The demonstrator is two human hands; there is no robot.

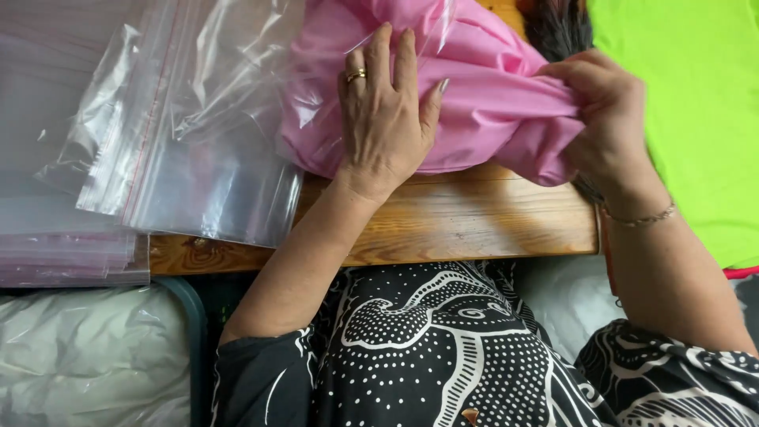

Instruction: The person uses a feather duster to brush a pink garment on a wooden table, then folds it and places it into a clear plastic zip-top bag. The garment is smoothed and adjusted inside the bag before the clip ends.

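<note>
Pink cloth point(482, 103), folded into a soft bundle, lies at the near edge of the desk point(466, 217), and I am at the step of working it into a clear zip bag point(316, 71). The bag's film already lies over the far left part of the bundle; the near right end is bare and bunched. My left hand point(386, 119) is spread flat with the fingers wide, pressing down on the cloth and the plastic together, so it pins rather than grips. My right hand point(605, 119) is closed around the right end of the cloth, pinching the gathered fabric into a tight wad.

As I judge it, the bundle is only partly inside, and the bag's mouth is hard to make out among the folds. The next move calls for holding the film firm under my left palm while the right end goes narrow enough to pass the opening without dragging the plastic along. If the wad loosens, the cloth will likely spread and catch on the edge.

Just left of the bundle lies a loose stack of more clear zip bags point(158, 142), overlapping one another and hanging a little past the desk edge. To the right, a bright green cloth point(688, 111) lies flat, near my right wrist. Behind the pink bundle something dark and bristly point(557, 32) shows; I cannot tell what it is. Below the desk, at my left, sits a pale plastic-wrapped bundle point(87, 356).
</note>
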